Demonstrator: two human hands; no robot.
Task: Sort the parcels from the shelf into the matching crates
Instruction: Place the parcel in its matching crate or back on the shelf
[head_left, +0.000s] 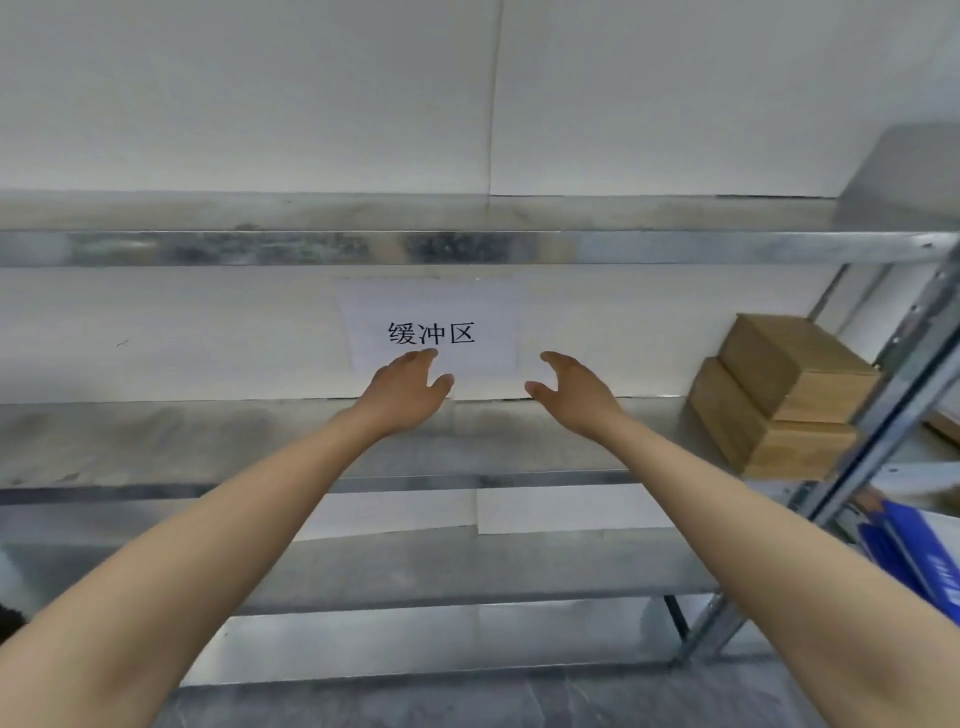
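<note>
Left hand (408, 387) and right hand (569, 387), fingers relaxed and holding nothing, reach over a grey metal shelf (208, 441); two stacked brown cardboard parcels (779, 395) at three o'clock.

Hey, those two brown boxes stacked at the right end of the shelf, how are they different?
The upper box rests on the lower box, which sits on the shelf. The upper box shows its whole top; the lower box's top is mostly covered, with a strip bare on its left. Both are plain brown cardboard.
</note>
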